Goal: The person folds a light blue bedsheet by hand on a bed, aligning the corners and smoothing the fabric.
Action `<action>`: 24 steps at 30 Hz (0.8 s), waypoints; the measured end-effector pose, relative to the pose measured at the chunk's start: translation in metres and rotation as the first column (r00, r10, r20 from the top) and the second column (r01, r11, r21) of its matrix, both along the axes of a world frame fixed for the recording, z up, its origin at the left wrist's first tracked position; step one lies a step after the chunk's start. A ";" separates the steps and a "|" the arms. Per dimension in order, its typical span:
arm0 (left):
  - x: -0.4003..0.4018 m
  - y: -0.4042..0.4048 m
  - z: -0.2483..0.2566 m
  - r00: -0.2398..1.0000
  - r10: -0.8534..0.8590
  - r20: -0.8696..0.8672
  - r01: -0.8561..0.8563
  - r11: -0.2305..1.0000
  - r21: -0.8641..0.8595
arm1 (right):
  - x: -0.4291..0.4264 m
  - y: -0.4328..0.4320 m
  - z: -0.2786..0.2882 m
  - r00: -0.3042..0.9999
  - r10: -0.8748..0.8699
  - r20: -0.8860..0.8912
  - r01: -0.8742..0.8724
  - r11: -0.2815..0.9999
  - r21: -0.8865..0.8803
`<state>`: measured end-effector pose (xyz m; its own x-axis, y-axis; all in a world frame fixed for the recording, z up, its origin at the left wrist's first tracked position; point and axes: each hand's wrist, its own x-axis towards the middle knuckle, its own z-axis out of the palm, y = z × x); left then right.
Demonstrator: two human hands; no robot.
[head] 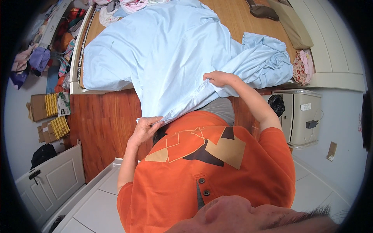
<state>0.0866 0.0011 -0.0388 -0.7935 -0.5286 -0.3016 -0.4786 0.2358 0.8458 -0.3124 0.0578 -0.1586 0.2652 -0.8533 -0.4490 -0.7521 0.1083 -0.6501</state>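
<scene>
A large light-blue cloth (174, 52), like a sheet or duvet cover, spreads over the bed and hangs down in front of me. My left hand (145, 128) pinches a corner of its hemmed edge between thumb and fingers, low by my waist. Farther along the same hem, my right hand (220, 78) grips the fabric near the bed's front edge. Between the two hands the hem runs in a slanting, lightly wrinkled line. On the right the cloth is bunched in a heap. Its underside is mostly hidden.
The bed has a woven mat (233, 17) and a beige pillow (291, 26). A nightstand (303, 116) with a power adapter (311, 124) stands right, beside a black bin bag (276, 105). Cardboard and yellow egg trays (59, 128) lie left, near a white door (55, 174).
</scene>
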 end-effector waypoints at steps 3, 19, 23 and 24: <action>0.002 -0.008 -0.004 0.999 0.034 0.020 -0.033 0.999 -0.023 | -0.009 0.009 0.008 0.996 0.016 -0.089 -0.018 1.000 -0.020; -0.005 -0.058 0.051 0.847 0.212 -0.488 -0.498 0.639 -0.586 | 0.002 0.059 0.199 0.930 -0.349 0.114 0.330 0.661 -0.674; 0.027 -0.078 0.026 0.954 0.223 -0.203 -0.300 0.758 -0.580 | 0.018 0.071 0.186 0.961 -0.239 0.137 0.274 0.778 -0.565; 0.030 -0.083 0.027 0.951 0.258 -0.172 -0.309 0.736 -0.603 | 0.027 0.070 0.184 0.958 -0.210 0.195 0.286 0.739 -0.611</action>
<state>0.1170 -0.0820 -0.0116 -0.5827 -0.7823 0.2203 -0.5518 0.5798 0.5994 -0.2850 0.1277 0.0253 0.0172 -0.9735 0.2280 -0.6796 -0.1786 -0.7115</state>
